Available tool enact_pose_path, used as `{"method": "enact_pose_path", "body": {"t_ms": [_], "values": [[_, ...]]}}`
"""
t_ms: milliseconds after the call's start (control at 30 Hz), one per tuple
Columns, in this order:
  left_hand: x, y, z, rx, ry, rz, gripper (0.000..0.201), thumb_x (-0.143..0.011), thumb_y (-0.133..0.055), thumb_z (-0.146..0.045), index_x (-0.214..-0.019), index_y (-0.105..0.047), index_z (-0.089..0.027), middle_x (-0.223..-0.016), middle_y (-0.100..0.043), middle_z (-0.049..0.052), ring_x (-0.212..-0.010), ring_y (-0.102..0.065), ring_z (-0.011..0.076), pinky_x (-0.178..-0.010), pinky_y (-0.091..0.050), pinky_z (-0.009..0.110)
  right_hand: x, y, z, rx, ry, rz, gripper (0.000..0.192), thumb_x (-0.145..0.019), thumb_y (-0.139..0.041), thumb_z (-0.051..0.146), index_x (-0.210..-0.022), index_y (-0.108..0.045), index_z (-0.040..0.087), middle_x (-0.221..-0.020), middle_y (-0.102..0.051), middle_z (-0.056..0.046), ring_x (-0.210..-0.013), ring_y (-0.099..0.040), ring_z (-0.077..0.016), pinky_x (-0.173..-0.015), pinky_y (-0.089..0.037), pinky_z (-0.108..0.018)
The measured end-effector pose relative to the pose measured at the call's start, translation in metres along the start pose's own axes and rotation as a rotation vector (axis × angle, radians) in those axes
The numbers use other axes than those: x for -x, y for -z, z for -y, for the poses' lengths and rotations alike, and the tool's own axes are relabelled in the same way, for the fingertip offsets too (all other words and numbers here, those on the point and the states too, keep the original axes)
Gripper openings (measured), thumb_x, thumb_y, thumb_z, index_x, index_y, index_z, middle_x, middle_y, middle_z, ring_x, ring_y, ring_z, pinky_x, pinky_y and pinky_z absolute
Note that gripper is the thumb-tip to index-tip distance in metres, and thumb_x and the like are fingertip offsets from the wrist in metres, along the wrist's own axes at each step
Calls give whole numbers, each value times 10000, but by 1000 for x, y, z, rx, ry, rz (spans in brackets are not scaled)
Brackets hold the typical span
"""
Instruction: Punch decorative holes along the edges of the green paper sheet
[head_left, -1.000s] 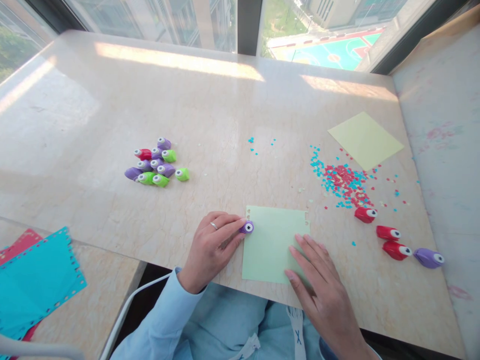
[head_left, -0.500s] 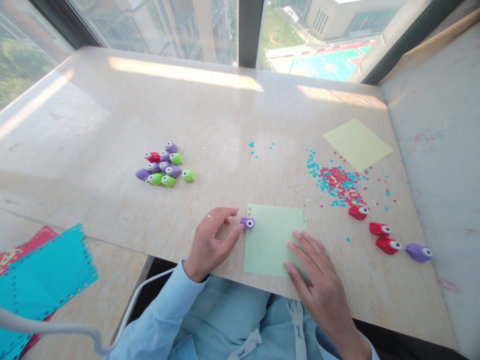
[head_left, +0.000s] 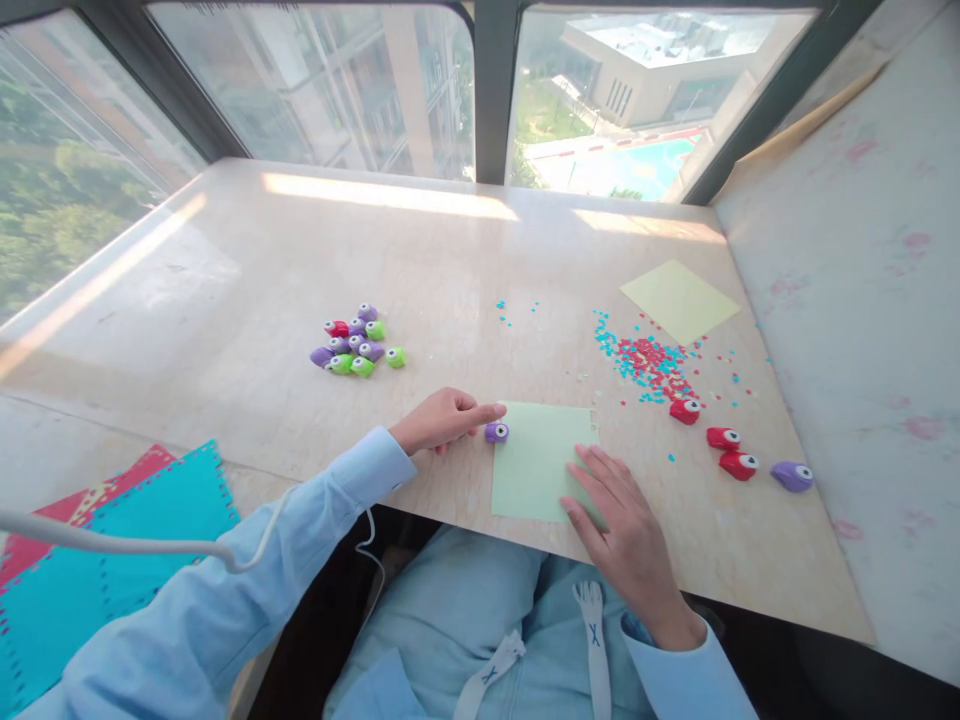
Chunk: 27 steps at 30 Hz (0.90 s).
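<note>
A pale green sheet of paper lies at the table's front edge, with small punched holes near its top right corner. At its left edge sits a small purple craft punch. My left hand hovers beside the punch, one digit stretched over the sheet's top left corner and the other fingers partly curled below; I see nothing held in it. My right hand lies flat with fingers spread on the sheet's right side.
A cluster of purple, green and red punches stands left. Red and blue paper confetti lies right, with a pale yellow sheet behind it. Red punches and a purple one sit near the wall. A blue punched sheet and white cable are left.
My left hand has turned and moved up, from beside the punch to the sheet's top left corner. My right hand stays on the sheet. The camera view has tilted up.
</note>
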<state>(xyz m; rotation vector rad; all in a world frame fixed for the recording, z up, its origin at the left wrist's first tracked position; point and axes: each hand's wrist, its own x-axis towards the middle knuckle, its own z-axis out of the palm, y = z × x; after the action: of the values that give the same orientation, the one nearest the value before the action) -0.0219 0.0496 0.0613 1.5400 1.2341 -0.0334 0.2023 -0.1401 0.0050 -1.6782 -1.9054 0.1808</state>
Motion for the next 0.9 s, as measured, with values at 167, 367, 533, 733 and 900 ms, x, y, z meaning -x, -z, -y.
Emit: {"method": "enact_pose_path", "body": {"t_ms": [167, 367, 533, 733, 900], "values": [[-2, -2, -1, -40, -16, 40, 636, -686, -600, -799, -577, -504, -180, -481, -423, -29, -338, -395, 90, -325, -231, 225, 0, -1, 0, 2, 10, -9, 403, -955, -545, 307, -1348, -571, 221, -1429, -549, -110, -1356, -485, -270, -1131, -382, -549], [2, 0, 5, 82, -71, 56, 609, -734, -580, -763, -600, -519, -173, -470, -389, -42, -374, -340, 69, -360, -235, 203, 1, -2, -1, -14, 11, -12, 392, -955, -538, 321, -1333, -592, 230, -1424, -555, -105, -1356, -486, -266, -1137, -374, -549], [1, 0, 9, 108, -91, 52, 495, -759, -622, -633, -612, -517, -172, -485, -394, -50, -382, -336, 60, -363, -247, 189, 1, -2, -2, -9, 16, -11, 385, -956, -537, 316, -1327, -596, 230, -1423, -556, -104, -1357, -485, -264, -1133, -381, -547], [4, -1, 11, 131, -137, 86, 433, -740, -654, -550, -601, -453, -192, -485, -398, -62, -379, -349, 64, -356, -246, 194, 2, -2, -1, 9, 23, -12, 384, -957, -544, 314, -1324, -588, 208, -1422, -556, -115, -1360, -481, -267, -1130, -384, -546], [7, -2, 16, 149, -222, 102, 339, -736, -604, -401, -569, -389, -198, -471, -318, -79, -413, -323, 61, -405, -212, 194, 1, -2, -1, 17, 17, 7, 401, -959, -544, 305, -1351, -563, 224, -1446, -532, -104, -1375, -463, -271, -1137, -375, -550]]}}
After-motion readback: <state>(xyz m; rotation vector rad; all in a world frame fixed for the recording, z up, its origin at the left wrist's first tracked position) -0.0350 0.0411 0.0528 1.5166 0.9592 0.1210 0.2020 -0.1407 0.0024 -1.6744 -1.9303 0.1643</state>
